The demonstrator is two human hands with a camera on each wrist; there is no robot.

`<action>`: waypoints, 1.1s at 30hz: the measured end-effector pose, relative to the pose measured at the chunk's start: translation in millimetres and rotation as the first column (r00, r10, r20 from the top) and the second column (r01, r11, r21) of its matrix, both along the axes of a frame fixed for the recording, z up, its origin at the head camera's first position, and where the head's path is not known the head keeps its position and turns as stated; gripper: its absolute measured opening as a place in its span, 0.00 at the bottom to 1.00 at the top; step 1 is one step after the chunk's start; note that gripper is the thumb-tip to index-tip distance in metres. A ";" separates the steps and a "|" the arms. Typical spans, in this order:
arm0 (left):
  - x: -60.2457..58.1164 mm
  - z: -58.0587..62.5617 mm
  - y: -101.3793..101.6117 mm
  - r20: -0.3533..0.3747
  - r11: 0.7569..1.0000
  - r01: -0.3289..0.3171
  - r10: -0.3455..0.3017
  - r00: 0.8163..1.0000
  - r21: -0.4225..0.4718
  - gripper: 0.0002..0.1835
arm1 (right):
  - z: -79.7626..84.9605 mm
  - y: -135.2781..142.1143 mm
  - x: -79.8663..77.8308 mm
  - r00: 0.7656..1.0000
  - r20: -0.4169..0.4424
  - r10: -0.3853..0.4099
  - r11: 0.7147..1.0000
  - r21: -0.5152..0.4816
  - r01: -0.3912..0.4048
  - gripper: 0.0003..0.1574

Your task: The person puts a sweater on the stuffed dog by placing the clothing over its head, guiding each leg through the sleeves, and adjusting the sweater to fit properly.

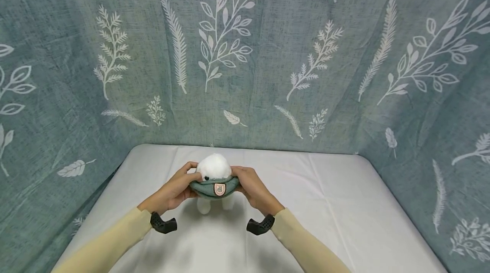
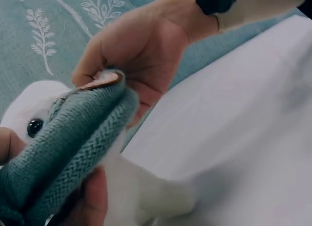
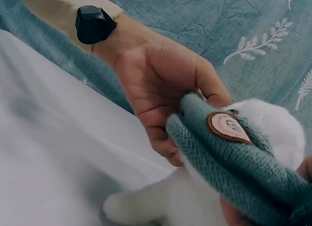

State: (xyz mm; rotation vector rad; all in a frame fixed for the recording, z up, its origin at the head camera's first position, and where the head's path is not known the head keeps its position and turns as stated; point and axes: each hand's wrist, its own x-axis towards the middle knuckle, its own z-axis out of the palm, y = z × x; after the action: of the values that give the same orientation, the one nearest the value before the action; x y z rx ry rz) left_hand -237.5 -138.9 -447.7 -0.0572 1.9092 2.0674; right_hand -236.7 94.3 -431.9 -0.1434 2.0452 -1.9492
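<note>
A creased white cloth (image 1: 329, 196) covers the counter (image 1: 356, 160) to its rounded far corners; whether the plush toy (image 1: 213, 166) touches it is unclear.

A single label is on show, a pale patch (image 1: 220, 189) edged in brown, sitting on the green knitted piece (image 1: 203, 188)! There's a small dark mark (image 3: 233, 125) in its middle, but it's too tiny from the head, too blurred at the right wrist, so no letters or numbers can be read.
</note>
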 end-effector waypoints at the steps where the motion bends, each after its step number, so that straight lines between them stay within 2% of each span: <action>1: 0.0 0.1 0.3 0.001 1.000 -0.001 0.001 1.000 0.009 0.26 | -0.2 0.1 -0.6 1.000 0.003 -0.007 1.000 -0.001 0.007 0.27; 6: -0.4 -0.9 1.8 -0.005 0.999 -0.018 0.019 1.000 0.041 0.25 | -0.9 -1.2 -2.9 0.999 0.020 -0.043 0.999 0.005 0.043 0.28; 11: 2.3 -1.0 3.0 -0.038 1.000 -0.008 0.008 0.999 -0.007 0.26 | -1.0 -0.6 0.4 1.000 0.013 -0.001 1.000 -0.020 0.001 0.27; 14: 4.9 1.8 1.6 -0.030 0.999 0.038 -0.038 0.999 -0.020 0.28 | -2.0 1.1 2.5 0.998 0.024 0.050 0.997 -0.063 -0.049 0.30; 19: 6.3 7.0 0.2 -0.020 0.993 0.120 -0.119 0.993 0.021 0.32 | -2.4 2.6 3.1 0.994 0.041 0.103 0.988 -0.122 -0.097 0.36; 23: 7.6 8.2 2.9 -0.023 0.994 0.106 -0.106 0.994 0.031 0.36 | -3.3 2.6 2.6 0.993 0.054 0.105 0.986 -0.139 -0.096 0.38; 28: 10.3 7.1 5.3 -0.010 0.996 0.086 -0.086 0.996 0.008 0.41 | -5.4 1.2 4.6 0.995 0.049 0.085 0.990 -0.114 -0.079 0.41; 33: 10.1 5.2 6.7 -0.003 0.997 0.073 -0.073 0.997 0.000 0.42 | -6.1 0.5 5.8 0.996 0.037 0.081 0.990 -0.115 -0.076 0.42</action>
State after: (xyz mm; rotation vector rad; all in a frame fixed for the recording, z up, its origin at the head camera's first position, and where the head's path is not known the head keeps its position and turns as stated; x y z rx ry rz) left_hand -227.4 -132.2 -442.5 0.0157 1.8841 2.0212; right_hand -230.9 94.8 -438.0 -0.2037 1.8745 -2.0027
